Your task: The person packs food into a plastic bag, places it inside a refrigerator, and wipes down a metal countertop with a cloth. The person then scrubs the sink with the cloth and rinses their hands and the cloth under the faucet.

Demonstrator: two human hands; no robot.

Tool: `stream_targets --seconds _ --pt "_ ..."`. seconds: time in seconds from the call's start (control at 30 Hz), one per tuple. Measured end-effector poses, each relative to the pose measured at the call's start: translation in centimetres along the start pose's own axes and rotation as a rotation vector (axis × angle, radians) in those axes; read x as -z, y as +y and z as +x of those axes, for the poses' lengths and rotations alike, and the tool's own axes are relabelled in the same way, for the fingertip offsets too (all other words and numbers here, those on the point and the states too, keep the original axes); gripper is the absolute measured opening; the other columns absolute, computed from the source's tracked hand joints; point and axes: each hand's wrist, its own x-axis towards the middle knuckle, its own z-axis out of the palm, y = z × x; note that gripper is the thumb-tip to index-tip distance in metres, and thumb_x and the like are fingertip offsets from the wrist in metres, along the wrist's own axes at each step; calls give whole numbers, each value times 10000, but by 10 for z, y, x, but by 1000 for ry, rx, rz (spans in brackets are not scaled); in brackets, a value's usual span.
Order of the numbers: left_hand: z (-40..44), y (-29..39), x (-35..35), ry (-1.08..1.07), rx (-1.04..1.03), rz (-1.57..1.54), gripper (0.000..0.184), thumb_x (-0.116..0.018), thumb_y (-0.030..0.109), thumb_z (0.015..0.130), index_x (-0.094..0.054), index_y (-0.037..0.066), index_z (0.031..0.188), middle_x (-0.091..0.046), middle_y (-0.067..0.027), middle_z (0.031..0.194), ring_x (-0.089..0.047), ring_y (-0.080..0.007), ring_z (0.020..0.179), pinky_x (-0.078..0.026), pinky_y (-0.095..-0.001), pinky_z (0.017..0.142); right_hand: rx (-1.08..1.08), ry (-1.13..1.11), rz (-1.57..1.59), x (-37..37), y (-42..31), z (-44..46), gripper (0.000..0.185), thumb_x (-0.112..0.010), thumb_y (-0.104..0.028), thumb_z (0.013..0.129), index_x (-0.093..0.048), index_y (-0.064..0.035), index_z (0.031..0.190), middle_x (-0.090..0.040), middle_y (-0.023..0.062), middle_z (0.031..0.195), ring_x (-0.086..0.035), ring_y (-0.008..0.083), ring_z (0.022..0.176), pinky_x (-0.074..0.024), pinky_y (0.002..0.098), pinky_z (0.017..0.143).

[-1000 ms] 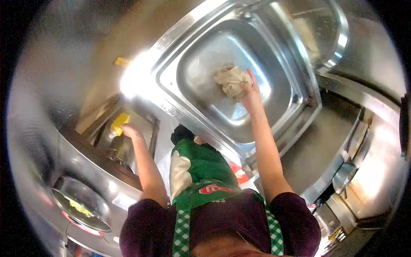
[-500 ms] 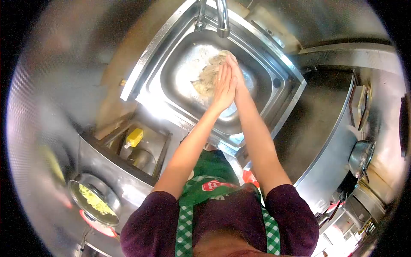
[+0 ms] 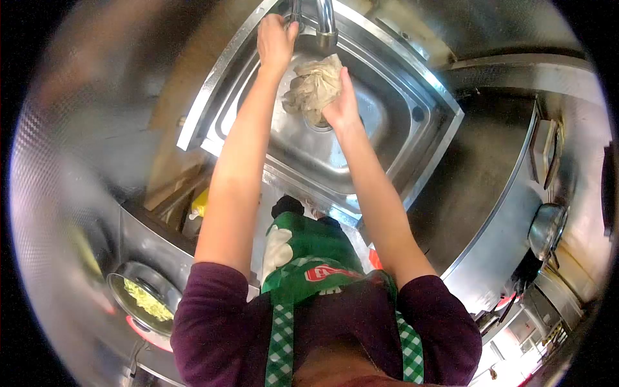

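A crumpled, wet-looking beige cloth (image 3: 314,87) is held up over the sink basin by my right hand (image 3: 343,102), with the thumb along its right side and the other fingers hidden behind it. My left hand (image 3: 276,44) reaches to the back left of the sink. Its fingers are curled at the tap's base (image 3: 296,20), where the handle is mostly covered by the hand. To the right of that hand hangs the metal spout (image 3: 327,29), a little above the cloth. Below both lies the steel sink (image 3: 380,132), with its drain partly showing under the cloth.
A pot of shredded pale-green vegetable (image 3: 145,300) stands at the lower left. A yellow bottle (image 3: 198,205) is partly behind my left forearm. A dark worktop (image 3: 477,174) adjoins the sink on the right, with a metal bowl (image 3: 545,229) beyond it.
My hands were pressed together on the cloth in the basin. My left hand has left it and gone up to the tap; my right hand has lifted the cloth, now bunched.
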Motion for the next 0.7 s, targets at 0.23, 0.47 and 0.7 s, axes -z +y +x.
stream_targets --seconds 0.23,0.47,0.7 --pt "-59 22 15 -81 461 -219 333 -443 267 866 -481 -37 996 -536 -201 975 -499 -339 940 -394 -385 792 154 76 -209 -12 14 12 397 -518 -271 828 -437 -79 1166 -534 110 1055 -540 240 898 -446 363 799" --pt "-110 98 26 -214 1131 -1102 525 -324 402 893 -329 10 1242 -398 -134 1235 -406 -256 1121 -311 -345 943 158 364 -1137 25 9 70 676 -677 -227 661 -361 -27 1223 -509 161 1106 -503 278 979 -406 370 844" --pt "-151 22 -6 -496 1496 -1812 510 -437 468 827 -450 33 1093 -505 -125 992 -502 -243 866 -435 -338 751 723 340 -1315 -23 71 -86 599 -671 -218 630 -446 -21 1149 -533 174 1030 -492 291 983 -412 384 828"
